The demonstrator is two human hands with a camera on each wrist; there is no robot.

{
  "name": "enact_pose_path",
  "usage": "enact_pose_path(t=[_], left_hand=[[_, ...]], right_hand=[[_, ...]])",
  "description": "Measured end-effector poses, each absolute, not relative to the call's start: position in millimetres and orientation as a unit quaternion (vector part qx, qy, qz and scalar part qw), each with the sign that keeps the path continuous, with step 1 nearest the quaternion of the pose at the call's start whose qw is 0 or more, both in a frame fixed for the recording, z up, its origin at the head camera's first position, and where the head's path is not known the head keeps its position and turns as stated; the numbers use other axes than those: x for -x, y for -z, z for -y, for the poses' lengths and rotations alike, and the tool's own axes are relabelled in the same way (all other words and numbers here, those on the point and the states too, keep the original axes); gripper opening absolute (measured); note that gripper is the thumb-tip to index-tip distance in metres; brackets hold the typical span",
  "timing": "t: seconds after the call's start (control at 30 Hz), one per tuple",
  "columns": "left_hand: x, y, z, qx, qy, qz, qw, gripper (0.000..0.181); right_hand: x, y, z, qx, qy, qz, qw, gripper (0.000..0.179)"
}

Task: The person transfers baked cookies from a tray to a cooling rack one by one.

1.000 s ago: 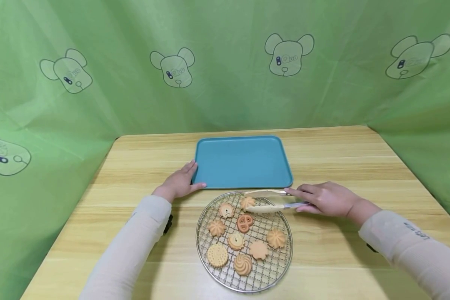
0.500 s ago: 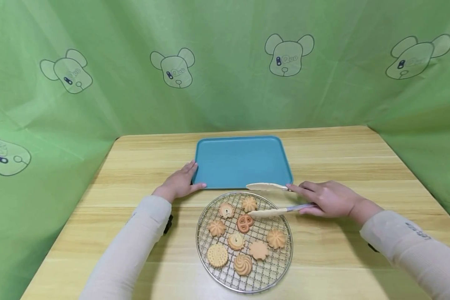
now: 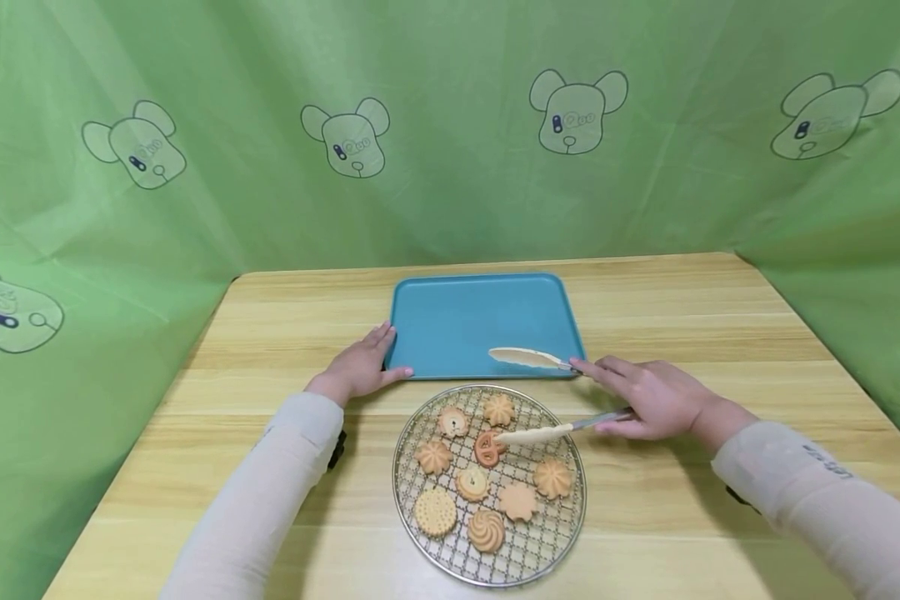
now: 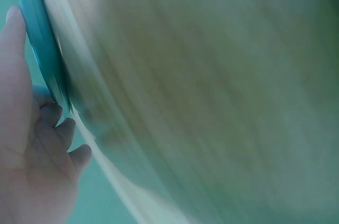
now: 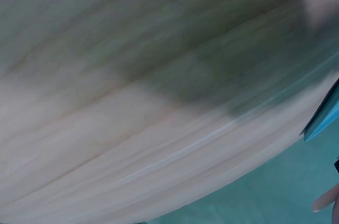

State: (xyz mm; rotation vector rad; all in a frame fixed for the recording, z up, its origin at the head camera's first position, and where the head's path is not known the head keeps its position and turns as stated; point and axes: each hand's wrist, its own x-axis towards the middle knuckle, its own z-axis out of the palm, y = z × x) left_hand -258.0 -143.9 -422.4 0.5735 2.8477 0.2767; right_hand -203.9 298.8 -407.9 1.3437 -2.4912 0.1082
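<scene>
In the head view my right hand (image 3: 656, 400) grips a pair of tongs (image 3: 528, 357) with cream-coloured tips, their two arms spread wide apart. The far tip overlaps the front right part of the blue tray (image 3: 457, 325). The near tip lies over the round wire rack, its end overlapping a pretzel-shaped cookie (image 3: 486, 451). Nothing is between the tips. My left hand (image 3: 358, 365) holds the tray's front left corner, thumb on the front rim and fingers along the left side. In the left wrist view its smaller fingers (image 4: 66, 131) curl at the tray's edge.
Several cookies lie on the wire rack (image 3: 543, 537), among them a flower-shaped cookie (image 3: 498, 409), a round dotted cookie (image 3: 435, 511) and a swirled cookie (image 3: 486, 531). The rack sits just in front of the tray on a wooden table (image 3: 667, 325). Green curtains (image 3: 450, 200) hang around the table.
The tongs have spread wider. Their far tip has moved away from beside the flower-shaped cookie to over the tray, and the near tip has come down to the pretzel-shaped cookie. The left hand stays put.
</scene>
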Motion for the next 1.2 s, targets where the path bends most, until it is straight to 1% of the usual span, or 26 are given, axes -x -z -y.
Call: enact_pose_path(t=[0.27,0.57,0.9,1.2], left_hand=[[256.4,421.1,143.5,-0.198,-0.099,-0.969,0.106,0.089],[256.1,421.1,143.7,-0.196,-0.101,-0.969,0.111,0.089],[258.7,423.2,144.2,-0.195,-0.097,-0.97,0.109,0.09],[260.5,426.1,145.6,-0.195,-0.094,-0.97,0.109,0.091]], right_hand=[[202.4,405.8,-286.7,-0.398,-0.071,0.904,0.138,0.09],[203.1,404.9,-270.3,-0.327,-0.116,0.93,0.124,0.095],[203.9,404.5,-253.8,-0.221,-0.169,0.955,0.103,0.094],[210.1,406.7,-240.6,-0.116,-0.226,0.961,0.108,0.099]])
